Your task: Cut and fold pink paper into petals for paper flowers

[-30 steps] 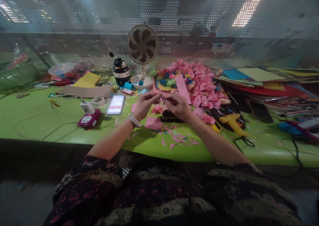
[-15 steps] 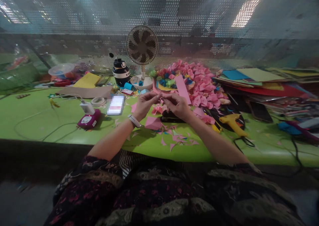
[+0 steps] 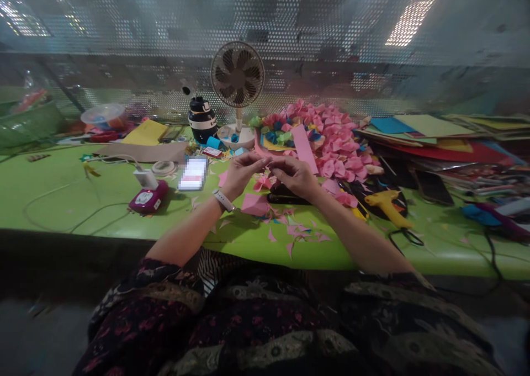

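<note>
Above the middle of the green table, my left hand point(image 3: 243, 171) and my right hand point(image 3: 296, 176) meet with their fingertips pinched together. Whatever sits between the fingers is too small and hidden to name. Below them lie a black stapler-like tool point(image 3: 287, 196), partly covered by my right hand, and a square of pink paper point(image 3: 254, 204). Pink paper scraps point(image 3: 296, 229) are scattered toward the table's front edge. Just behind my right hand, a pink paper strip point(image 3: 304, 148) leans near a large heap of folded pink paper flowers point(image 3: 331, 130).
A yellow glue gun point(image 3: 388, 207) lies at the right, with stacked coloured sheets point(image 3: 426, 130) behind it. A fan point(image 3: 237, 78) and a black jug point(image 3: 202, 123) stand at the back. Leftward are a phone point(image 3: 192, 173) and a purple power socket point(image 3: 149, 198) with cables.
Both hands keep almost the same place and pinch, with only slight finger movement. One pink scrap near the front edge has shifted slightly; the view has moved a little.
</note>
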`<state>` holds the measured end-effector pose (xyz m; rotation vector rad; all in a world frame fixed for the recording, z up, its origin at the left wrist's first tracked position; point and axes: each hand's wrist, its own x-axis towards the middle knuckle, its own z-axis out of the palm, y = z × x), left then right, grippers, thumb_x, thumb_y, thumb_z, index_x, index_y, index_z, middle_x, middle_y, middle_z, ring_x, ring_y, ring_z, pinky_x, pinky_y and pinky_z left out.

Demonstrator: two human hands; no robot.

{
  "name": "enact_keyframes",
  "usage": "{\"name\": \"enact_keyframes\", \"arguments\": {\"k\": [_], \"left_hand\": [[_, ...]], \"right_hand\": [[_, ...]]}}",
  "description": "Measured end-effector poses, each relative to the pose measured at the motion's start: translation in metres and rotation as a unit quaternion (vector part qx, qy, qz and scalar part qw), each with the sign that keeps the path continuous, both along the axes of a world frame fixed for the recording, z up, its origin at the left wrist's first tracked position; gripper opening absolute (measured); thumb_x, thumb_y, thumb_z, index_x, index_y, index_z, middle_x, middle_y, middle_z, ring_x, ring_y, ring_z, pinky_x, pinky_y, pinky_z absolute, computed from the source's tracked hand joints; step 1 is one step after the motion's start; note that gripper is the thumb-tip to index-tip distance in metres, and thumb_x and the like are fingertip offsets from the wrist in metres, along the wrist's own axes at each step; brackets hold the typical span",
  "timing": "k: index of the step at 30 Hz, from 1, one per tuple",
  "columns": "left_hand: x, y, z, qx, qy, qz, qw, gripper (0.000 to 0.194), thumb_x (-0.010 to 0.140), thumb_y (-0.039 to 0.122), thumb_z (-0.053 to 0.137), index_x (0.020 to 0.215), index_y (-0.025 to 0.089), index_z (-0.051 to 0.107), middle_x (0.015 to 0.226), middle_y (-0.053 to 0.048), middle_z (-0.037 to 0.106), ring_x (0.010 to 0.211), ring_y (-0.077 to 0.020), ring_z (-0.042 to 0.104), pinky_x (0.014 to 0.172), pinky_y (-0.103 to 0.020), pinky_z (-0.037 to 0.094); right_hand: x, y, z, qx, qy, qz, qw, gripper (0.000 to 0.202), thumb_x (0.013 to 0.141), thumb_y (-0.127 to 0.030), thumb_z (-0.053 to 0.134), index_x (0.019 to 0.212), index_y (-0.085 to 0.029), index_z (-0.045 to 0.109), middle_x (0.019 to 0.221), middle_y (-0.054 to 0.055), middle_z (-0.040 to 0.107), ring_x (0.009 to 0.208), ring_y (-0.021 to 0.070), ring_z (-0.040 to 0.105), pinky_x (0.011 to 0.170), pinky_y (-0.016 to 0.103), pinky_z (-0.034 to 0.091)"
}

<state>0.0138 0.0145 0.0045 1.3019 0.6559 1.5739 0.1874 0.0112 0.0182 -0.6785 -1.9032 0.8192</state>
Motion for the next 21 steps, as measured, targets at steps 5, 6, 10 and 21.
{"name": "enact_keyframes", "arguments": {"k": [5,6,10,21], "left_hand": [[-0.0007,0.0018,-0.001,-0.011,-0.002,0.018,1.0,0.037,0.061,0.047,0.089,0.063,0.017,0.069,0.056,0.002,0.061,0.051,-0.0062,0.052,0.054,-0.021,0.043],[-0.0011,0.0023,-0.0007,-0.014,-0.007,0.021,1.0,0.037,0.061,0.047,0.089,0.062,0.016,0.069,0.055,0.002,0.061,0.051,-0.006,0.051,0.054,-0.021,0.042],[-0.0024,0.0039,0.0017,-0.034,-0.039,0.022,0.998,0.041,0.059,0.048,0.09,0.058,0.016,0.064,0.053,0.003,0.057,0.05,-0.0052,0.049,0.052,-0.021,0.039],[0.0023,0.0032,-0.0011,-0.095,-0.106,-0.002,0.99,0.042,0.059,0.04,0.092,0.058,0.014,0.059,0.053,0.005,0.052,0.05,-0.0028,0.045,0.049,-0.017,0.032]], "right_hand": [[0.0002,-0.0002,-0.0011,-0.009,-0.016,-0.006,1.0,0.027,0.085,-0.046,0.066,0.092,-0.02,0.064,0.074,0.002,0.068,0.059,0.0147,0.063,0.055,0.029,0.053],[0.0007,0.0002,-0.0014,-0.012,-0.022,-0.008,1.0,0.027,0.085,-0.046,0.066,0.091,-0.02,0.063,0.073,0.002,0.067,0.055,0.0139,0.061,0.052,0.028,0.051],[0.0026,0.0029,-0.0028,0.014,-0.045,-0.033,0.998,0.024,0.086,-0.044,0.064,0.086,-0.02,0.062,0.067,0.0,0.062,0.052,0.013,0.055,0.051,0.028,0.046],[0.0033,0.0039,-0.0033,0.172,-0.152,-0.118,0.966,0.013,0.089,-0.028,0.055,0.087,-0.019,0.063,0.074,0.004,0.064,0.064,0.0157,0.054,0.063,0.028,0.041]]}}
